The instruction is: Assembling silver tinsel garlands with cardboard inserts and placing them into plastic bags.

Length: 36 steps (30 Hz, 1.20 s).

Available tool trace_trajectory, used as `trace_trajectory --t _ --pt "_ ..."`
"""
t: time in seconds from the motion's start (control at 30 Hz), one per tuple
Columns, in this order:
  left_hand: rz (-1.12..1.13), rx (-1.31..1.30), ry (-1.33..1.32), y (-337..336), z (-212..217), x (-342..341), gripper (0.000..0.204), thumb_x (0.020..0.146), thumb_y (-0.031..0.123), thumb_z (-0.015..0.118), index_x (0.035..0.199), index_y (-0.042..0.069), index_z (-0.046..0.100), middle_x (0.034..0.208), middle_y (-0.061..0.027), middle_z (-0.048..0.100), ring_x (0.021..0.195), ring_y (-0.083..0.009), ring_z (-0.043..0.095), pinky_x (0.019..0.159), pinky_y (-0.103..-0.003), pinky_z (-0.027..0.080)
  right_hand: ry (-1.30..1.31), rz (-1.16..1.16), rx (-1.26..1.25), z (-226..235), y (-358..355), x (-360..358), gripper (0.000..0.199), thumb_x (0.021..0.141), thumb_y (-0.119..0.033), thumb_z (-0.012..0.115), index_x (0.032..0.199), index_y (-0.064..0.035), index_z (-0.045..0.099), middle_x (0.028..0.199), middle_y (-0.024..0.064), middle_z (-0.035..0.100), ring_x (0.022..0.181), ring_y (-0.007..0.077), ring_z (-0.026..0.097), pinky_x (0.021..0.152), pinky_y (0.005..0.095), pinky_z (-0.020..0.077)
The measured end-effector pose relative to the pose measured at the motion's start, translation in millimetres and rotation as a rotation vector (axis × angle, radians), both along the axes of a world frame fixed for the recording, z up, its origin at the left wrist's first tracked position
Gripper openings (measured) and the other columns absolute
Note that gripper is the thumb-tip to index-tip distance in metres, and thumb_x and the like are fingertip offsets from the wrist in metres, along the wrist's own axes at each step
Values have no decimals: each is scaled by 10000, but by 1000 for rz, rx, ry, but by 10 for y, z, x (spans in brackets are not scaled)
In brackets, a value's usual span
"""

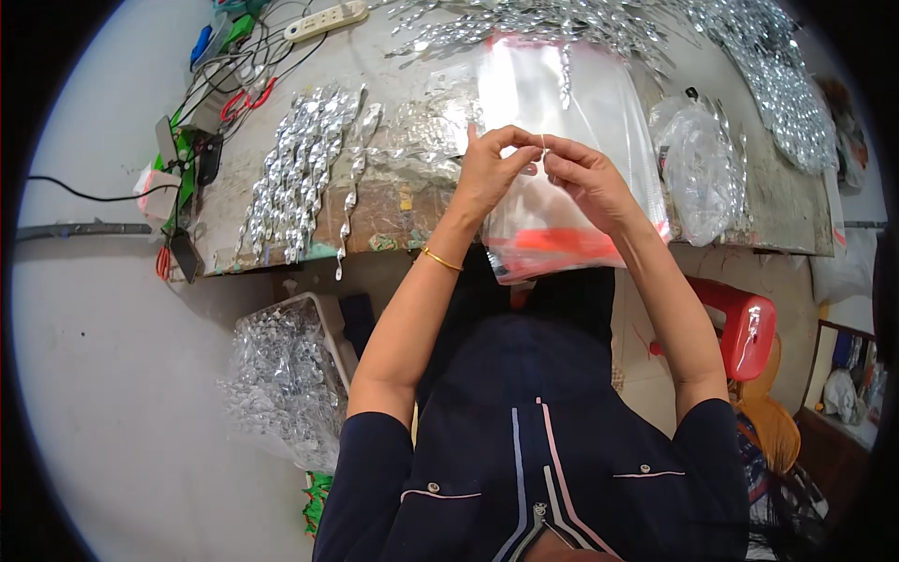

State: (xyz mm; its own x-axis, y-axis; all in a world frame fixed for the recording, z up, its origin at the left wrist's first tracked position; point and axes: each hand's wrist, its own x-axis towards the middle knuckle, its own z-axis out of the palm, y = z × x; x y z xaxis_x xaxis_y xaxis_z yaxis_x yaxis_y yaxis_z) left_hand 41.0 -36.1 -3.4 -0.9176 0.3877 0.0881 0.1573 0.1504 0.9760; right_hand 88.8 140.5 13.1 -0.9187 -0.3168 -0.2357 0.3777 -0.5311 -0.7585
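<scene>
My left hand and my right hand meet over a stack of clear plastic bags with red edges. Both are closed in pinches, thumb against fingers. A thin white thread shows between the fingertips; its ends are hidden or too fine to follow. Just beyond the hands, a short twisted silver strand lies on the bags. To the left, another twisted silver strand hangs over the table's front edge beside a row of similar strands.
More silver strands cover the table's far side, and a dense bunch lies far right. A crumpled clear bag sits right of the stack. At left are red-handled scissors, cables and a power strip. Below stand a filled bin and a red stool.
</scene>
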Motion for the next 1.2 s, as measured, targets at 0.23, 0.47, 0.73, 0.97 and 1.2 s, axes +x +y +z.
trace_trajectory --t 0.23,0.47,0.73,0.97,1.2 --pt "-12 77 61 31 36 -33 157 862 196 628 881 51 683 814 -14 679 686 -123 673 1107 -492 -62 625 -249 991 82 -110 -47 367 862 -3 607 1218 -91 612 841 21 548 794 98 521 725 235 419" --pt "23 95 108 10 -5 -54 148 875 238 615 861 102 672 766 43 674 759 -95 633 1109 -499 -71 910 -293 1238 145 -185 -97 366 838 8 624 1184 -110 628 781 59 560 710 151 543 657 272 455" --pt "45 94 122 0 -12 -90 144 881 227 606 845 101 665 746 47 666 730 -90 636 1108 -503 -77 1210 -312 1544 257 -160 -219 259 764 20 662 1007 -59 621 824 88 607 743 257 580 657 365 477" --pt "80 116 154 5 27 -147 160 839 238 640 755 105 668 667 49 642 633 -97 621 1093 -566 -22 1230 -306 1612 228 -148 -325 87 759 -40 608 832 -75 575 766 78 554 749 271 565 670 363 462" --pt "-49 339 -121 -58 18 -222 178 867 198 630 842 25 666 735 11 638 696 -80 614 995 -357 222 1110 -584 1407 61 -262 -267 146 773 60 618 869 -48 642 826 71 593 775 229 586 657 323 474"
